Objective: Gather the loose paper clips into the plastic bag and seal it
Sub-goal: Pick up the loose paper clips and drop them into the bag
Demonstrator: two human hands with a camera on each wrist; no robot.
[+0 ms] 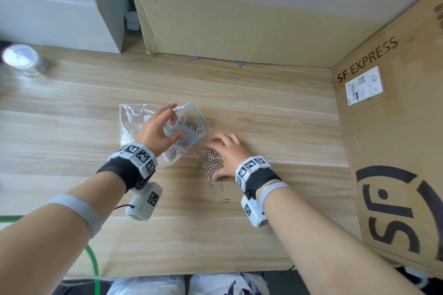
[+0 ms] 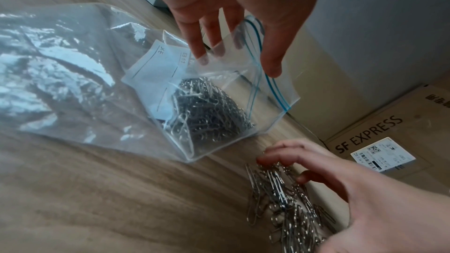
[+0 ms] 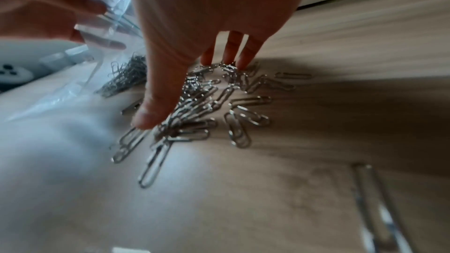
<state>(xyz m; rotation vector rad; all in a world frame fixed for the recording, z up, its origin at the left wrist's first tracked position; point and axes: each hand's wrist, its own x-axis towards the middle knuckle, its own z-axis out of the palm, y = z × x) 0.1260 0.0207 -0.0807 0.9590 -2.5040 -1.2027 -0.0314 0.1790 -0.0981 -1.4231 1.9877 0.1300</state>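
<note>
A clear zip bag [image 1: 134,122] with a blue seal line lies on the wooden table, with a heap of silver paper clips [image 1: 191,123] inside near its mouth. My left hand [image 1: 177,121] holds the mouth open, with the fingers [image 2: 203,55] behind the plastic and the thumb on the rim by the blue line [image 2: 265,84]. Just right of the bag, a pile of loose paper clips [image 1: 211,163] lies on the table. My right hand [image 1: 214,159] arches over the pile. Its fingertips [image 3: 231,61] and thumb curve down around the pile and touch clips. A single clip [image 1: 225,200] lies apart, nearer to me.
A large SF EXPRESS cardboard box [image 1: 395,127] walls off the right side and another cardboard sheet [image 1: 215,26] stands at the back. A clear jar with a white lid [image 1: 22,57] stands at the far left. A green cable [image 1: 94,263] hangs at the near table edge.
</note>
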